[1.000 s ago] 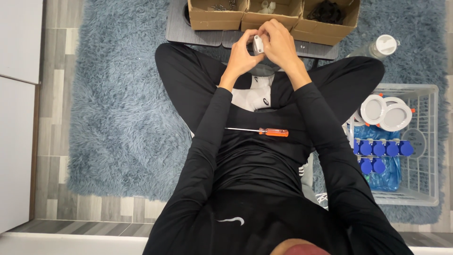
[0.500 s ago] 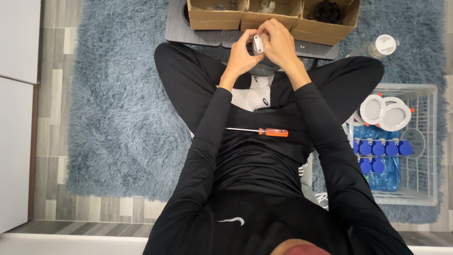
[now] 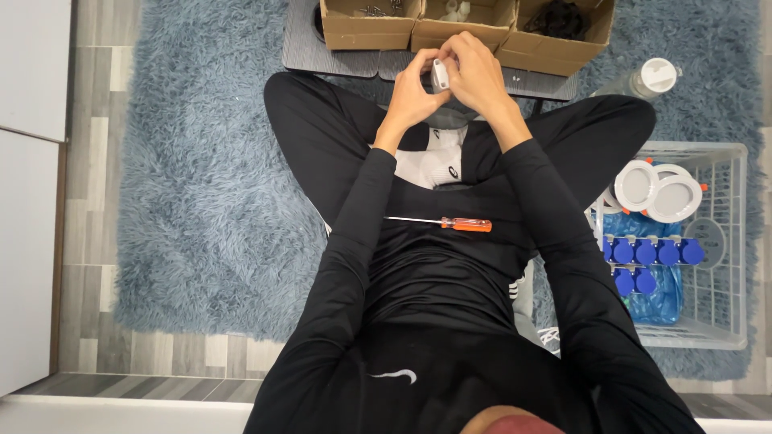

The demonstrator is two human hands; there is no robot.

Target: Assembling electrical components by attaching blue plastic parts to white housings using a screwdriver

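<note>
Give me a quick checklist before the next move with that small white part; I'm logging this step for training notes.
1. Small white part held by both hands: ok.
2. Left hand grip secure: ok, fingers wrap its side.
3. Right hand grip secure: ok, it covers the top.
4. Screwdriver within reach: ok, lying on the lap.
5. Cardboard boxes near the hands: ok.
6. Part's fasteners seated: cannot tell, hidden by fingers.

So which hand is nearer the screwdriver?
Left. The left hand is above the screwdriver's tip end; the right hand sits higher and further right. Both grip a small white part.
</note>
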